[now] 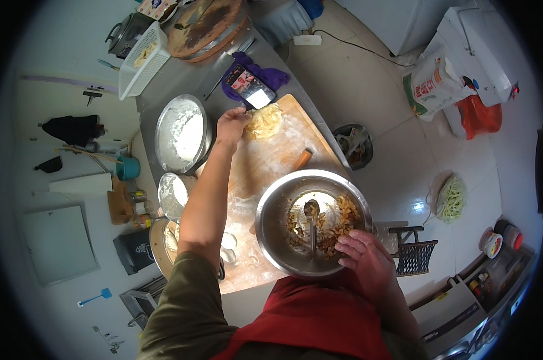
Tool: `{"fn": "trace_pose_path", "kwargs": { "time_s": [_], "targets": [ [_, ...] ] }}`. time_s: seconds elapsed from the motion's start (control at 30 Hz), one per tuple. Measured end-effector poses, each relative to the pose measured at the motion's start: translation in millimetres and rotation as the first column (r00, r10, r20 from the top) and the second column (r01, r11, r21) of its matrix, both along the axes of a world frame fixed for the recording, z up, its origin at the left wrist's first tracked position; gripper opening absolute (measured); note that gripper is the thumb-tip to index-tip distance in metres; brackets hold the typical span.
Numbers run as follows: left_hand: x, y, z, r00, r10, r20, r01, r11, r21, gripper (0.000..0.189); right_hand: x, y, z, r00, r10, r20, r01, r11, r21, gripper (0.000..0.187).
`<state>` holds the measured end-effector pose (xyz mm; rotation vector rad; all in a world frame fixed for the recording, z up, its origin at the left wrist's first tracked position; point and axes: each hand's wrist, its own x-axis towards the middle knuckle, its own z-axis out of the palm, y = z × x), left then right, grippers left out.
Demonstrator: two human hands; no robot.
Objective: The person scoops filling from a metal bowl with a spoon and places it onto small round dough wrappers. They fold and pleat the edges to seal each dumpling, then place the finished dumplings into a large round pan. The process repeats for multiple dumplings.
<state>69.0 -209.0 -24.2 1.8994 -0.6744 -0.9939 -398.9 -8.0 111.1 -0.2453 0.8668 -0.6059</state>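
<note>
My left hand (233,125) reaches to the far end of a floured wooden board (271,157). Its fingertips are at the left edge of a flat yellowish piece, probably dough (266,122); whether they pinch it is unclear. Just beyond lies a lit smartphone (249,86) on a purple cloth (276,77). At the board's near end, my right hand (366,256) rests over the rim of a steel bowl (271,243), fingers inside and palm outside. Chopped brownish filling (347,210) and a metal spoon (313,225) are in it. A rolling pin (302,159) is partly hidden behind this bowl.
Left of the board stand a large bowl of flour (186,135), a smaller metal bowl (172,193) and a round steamer (156,252). White dough pieces (228,247) lie under my left arm. A white basket (145,63) and round chopping boards (208,31) stand at the far end.
</note>
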Motion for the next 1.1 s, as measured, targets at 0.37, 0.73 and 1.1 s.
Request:
{"fn": "trace_pose_path", "kwargs": {
  "time_s": [0.37,0.73,1.1],
  "targets": [
    [-90.5,51.9,139.2,0.968,-0.249,0.026,0.246,0.927,-0.283,0.049,39.8,-48.3,-23.4,0.981,0.087,0.172,-0.08,0.996,-0.047,0.067],
    [-150.0,206.8,229.1,0.876,-0.303,-0.375,0.273,0.953,-0.132,0.053,104.1,-41.7,-22.1,0.657,0.159,0.737,-0.047,0.984,-0.17,0.079],
    [-132.0,289.9,196.7,0.591,-0.347,-0.729,0.501,0.865,-0.005,0.034,68.2,52.7,-9.5,0.832,0.538,0.138,-0.472,0.815,-0.335,0.051]
  ]
}}
